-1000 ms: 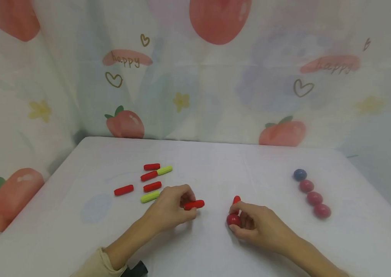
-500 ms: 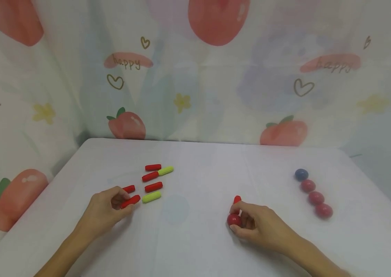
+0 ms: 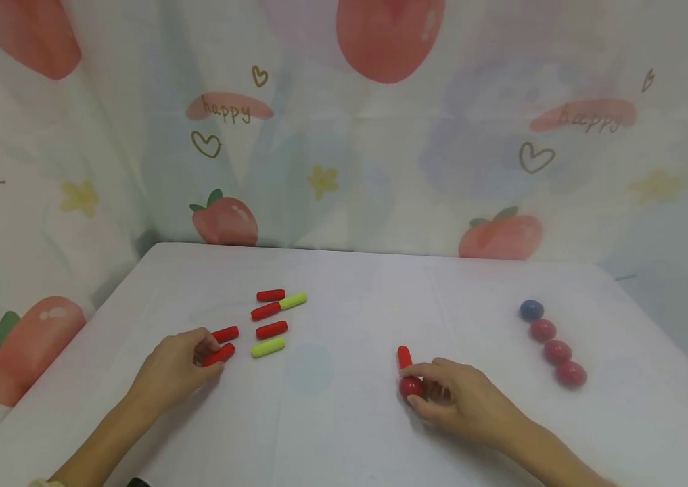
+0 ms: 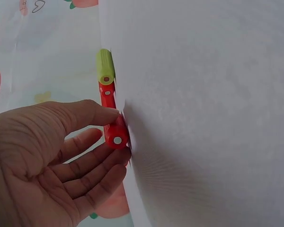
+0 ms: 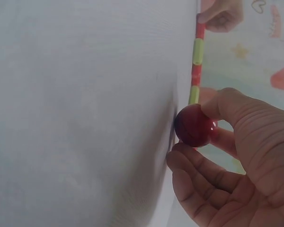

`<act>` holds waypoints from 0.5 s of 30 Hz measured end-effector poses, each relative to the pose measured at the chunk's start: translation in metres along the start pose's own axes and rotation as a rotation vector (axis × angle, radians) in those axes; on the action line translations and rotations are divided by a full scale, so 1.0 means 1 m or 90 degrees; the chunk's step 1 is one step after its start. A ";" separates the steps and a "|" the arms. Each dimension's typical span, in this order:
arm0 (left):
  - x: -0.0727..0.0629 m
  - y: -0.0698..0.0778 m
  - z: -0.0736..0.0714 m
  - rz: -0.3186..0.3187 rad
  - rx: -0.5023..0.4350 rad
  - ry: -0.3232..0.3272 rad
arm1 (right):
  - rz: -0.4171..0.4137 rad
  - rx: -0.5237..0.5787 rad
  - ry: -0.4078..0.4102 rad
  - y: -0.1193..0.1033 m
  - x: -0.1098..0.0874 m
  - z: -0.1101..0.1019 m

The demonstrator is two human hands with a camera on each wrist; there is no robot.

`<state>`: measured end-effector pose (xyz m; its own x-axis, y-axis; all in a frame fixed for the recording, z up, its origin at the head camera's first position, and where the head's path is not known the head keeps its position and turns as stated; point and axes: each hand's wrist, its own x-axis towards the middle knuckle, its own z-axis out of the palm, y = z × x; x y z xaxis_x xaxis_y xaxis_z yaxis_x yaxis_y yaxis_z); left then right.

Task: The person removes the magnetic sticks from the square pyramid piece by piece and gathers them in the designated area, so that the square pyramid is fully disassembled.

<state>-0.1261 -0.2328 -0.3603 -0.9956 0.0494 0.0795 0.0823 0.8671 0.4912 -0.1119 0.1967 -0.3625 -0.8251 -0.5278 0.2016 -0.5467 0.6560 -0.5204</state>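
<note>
My left hand (image 3: 173,368) is at the left of the white table, thumb and fingers around a short red stick (image 3: 220,354). The left wrist view shows the thumb on the stick's upper side and a pale dot on the end of the red stick (image 4: 117,140). Right of the table's middle, my right hand (image 3: 468,399) pinches a glossy dark red ball (image 3: 412,387) low over the cloth. Just beyond that ball, another red stick (image 3: 404,356) pokes out past the index finger, its near end hidden. The right wrist view has the red ball (image 5: 195,126) between thumb and fingers.
Close by the left hand lie a red stick (image 3: 225,333), a yellow-green stick (image 3: 268,348) and several more sticks. At the right, a blue ball (image 3: 532,310) heads a slanting row with red balls (image 3: 557,352). A printed curtain (image 3: 380,169) rises behind the table.
The left hand has carried its red stick from the table's middle to beside the left-hand sticks. The right hand stays put with the ball; the red stick beyond it has swung slightly left.
</note>
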 end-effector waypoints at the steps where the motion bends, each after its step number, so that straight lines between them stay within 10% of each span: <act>1: 0.000 0.000 0.000 0.001 0.004 0.000 | -0.005 -0.006 0.004 0.000 0.000 0.000; 7: -0.004 0.014 -0.004 0.007 0.050 0.017 | -0.025 -0.008 0.018 -0.003 -0.001 0.001; 11: -0.010 0.047 0.002 0.079 0.050 0.049 | -0.074 0.004 0.038 0.000 0.000 0.003; 15: -0.009 0.087 0.018 0.143 0.000 -0.003 | -0.112 0.018 0.048 0.001 0.002 0.007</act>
<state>-0.1104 -0.1488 -0.3341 -0.9527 0.2427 0.1831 0.3013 0.8345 0.4614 -0.1131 0.1930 -0.3683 -0.7260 -0.5905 0.3526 -0.6803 0.5412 -0.4943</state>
